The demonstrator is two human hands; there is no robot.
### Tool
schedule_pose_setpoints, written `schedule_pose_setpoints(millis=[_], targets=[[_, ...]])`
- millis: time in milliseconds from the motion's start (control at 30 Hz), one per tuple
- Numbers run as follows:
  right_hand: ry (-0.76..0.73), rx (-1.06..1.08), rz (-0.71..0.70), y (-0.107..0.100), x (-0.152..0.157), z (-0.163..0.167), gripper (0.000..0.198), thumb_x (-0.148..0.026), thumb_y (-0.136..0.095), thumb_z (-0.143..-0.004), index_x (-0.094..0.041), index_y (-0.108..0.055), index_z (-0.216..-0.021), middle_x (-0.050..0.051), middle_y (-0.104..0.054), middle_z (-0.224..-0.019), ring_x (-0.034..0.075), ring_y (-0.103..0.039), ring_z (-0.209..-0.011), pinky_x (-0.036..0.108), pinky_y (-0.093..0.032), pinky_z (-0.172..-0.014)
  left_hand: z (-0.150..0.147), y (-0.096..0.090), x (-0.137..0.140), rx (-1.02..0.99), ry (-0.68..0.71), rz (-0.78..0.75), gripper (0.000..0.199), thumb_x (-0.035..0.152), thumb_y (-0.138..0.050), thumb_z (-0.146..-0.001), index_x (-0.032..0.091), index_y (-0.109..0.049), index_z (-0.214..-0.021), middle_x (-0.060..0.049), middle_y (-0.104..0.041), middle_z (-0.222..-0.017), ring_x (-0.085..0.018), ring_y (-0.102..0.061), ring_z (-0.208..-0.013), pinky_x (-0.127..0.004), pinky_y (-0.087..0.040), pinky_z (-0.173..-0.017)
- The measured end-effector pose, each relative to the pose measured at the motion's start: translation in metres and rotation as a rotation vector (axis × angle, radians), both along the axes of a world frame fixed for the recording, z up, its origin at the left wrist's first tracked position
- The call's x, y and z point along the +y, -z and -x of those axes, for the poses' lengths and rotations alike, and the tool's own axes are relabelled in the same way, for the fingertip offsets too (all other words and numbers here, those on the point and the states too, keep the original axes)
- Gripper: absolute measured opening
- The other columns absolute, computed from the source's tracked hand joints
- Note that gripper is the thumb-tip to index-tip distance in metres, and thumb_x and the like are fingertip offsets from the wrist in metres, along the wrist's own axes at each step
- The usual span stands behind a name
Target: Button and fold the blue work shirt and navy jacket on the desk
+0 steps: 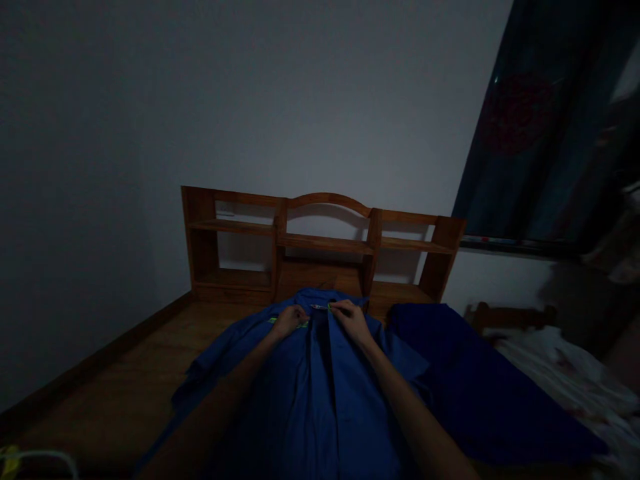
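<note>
A blue long garment that looks like a work jacket (295, 373) lies spread on the wooden surface, its collar end toward the shelf and its front edges parted. My left hand (291, 321) is closed on the cloth near the collar, on the left front edge, beside a thin yellow-green strip. Pinched in the fingers of my right hand (351, 319) is the top of the right front edge, lifted a little. A small pale label shows inside the collar between the hands. The picture is dark, so fine details are hard to make out.
Behind the jacket stands a wooden shelf unit (325, 244) against the pale wall. A dark blue cloth (480, 380) lies to the right, with white bedding (565, 367) beyond it. A dark curtained window (540, 133) is at the upper right.
</note>
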State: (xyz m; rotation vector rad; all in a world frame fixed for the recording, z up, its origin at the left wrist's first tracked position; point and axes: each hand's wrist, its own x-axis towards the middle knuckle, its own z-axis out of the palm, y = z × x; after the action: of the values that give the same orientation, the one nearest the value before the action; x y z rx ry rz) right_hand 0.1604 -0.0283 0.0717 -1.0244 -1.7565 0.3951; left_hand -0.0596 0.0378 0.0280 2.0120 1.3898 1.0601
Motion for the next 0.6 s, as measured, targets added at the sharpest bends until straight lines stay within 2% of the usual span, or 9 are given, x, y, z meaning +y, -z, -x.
schedule_pose_setpoints(millis=[67, 133, 233, 333, 467, 600], targets=[[-0.006, 0.032, 0.005, 0.004, 0.000, 0.014, 0.021, -0.032, -0.054, -0.082, -0.023, -0.071, -0.092, 0.003, -0.066, -0.091, 0.016, -0.060, -0.088, 0.029, -0.046, -0.083, -0.013, -0.005, 0.001, -0.070, 0.017, 0.029, 0.020, 0.034, -0.062, -0.069, 0.016, -0.066, -0.077, -0.005, -0.069, -0.076, -0.019, -0.063, -0.074, -0.028, -0.049, -0.065], [0.011, 0.068, 0.015, 0.016, -0.002, 0.024, 0.022, -0.032, -0.054, -0.081, -0.023, -0.071, -0.091, 0.004, -0.067, -0.088, 0.017, -0.060, -0.085, 0.030, -0.047, -0.080, -0.024, -0.004, -0.001, -0.139, 0.026, 0.062, 0.021, 0.033, -0.060, -0.071, 0.014, -0.065, -0.078, -0.006, -0.069, -0.074, -0.018, -0.064, -0.068, -0.028, -0.049, -0.060], [0.040, 0.106, 0.035, 0.039, -0.002, 0.031, 0.023, -0.035, -0.054, -0.081, -0.022, -0.071, -0.089, 0.005, -0.067, -0.086, 0.019, -0.061, -0.081, 0.032, -0.048, -0.077, -0.032, 0.011, -0.009, -0.237, 0.043, 0.115, 0.021, 0.031, -0.056, -0.073, 0.012, -0.064, -0.078, -0.007, -0.068, -0.067, -0.018, -0.064, -0.059, -0.029, -0.051, -0.054], [0.026, 0.109, 0.060, 0.053, 0.000, 0.030, 0.022, -0.036, -0.056, -0.079, -0.023, -0.072, -0.087, 0.005, -0.068, -0.083, 0.019, -0.061, -0.077, 0.032, -0.049, -0.074, -0.032, 0.029, -0.017, -0.315, 0.066, 0.133, 0.015, 0.026, -0.055, -0.072, 0.013, -0.063, -0.075, -0.007, -0.068, -0.069, -0.018, -0.066, -0.064, -0.029, -0.053, -0.058], [-0.002, 0.109, 0.084, 0.057, 0.002, 0.030, 0.021, -0.036, -0.058, -0.079, -0.023, -0.072, -0.088, 0.004, -0.067, -0.085, 0.019, -0.061, -0.079, 0.032, -0.048, -0.076, -0.031, 0.041, -0.023, -0.375, 0.082, 0.104, 0.015, 0.018, -0.050, -0.070, 0.014, -0.062, -0.078, -0.007, -0.069, -0.077, -0.018, -0.066, -0.072, -0.030, -0.053, -0.065], [-0.014, 0.114, 0.092, 0.057, 0.001, 0.032, 0.021, -0.035, -0.058, -0.079, -0.022, -0.072, -0.089, 0.005, -0.067, -0.088, 0.019, -0.061, -0.081, 0.031, -0.047, -0.078, -0.032, 0.039, -0.025, -0.390, 0.089, 0.047, 0.017, 0.016, -0.048, -0.071, 0.013, -0.061, -0.082, -0.008, -0.068, -0.081, -0.017, -0.065, -0.076, -0.029, -0.051, -0.070]])
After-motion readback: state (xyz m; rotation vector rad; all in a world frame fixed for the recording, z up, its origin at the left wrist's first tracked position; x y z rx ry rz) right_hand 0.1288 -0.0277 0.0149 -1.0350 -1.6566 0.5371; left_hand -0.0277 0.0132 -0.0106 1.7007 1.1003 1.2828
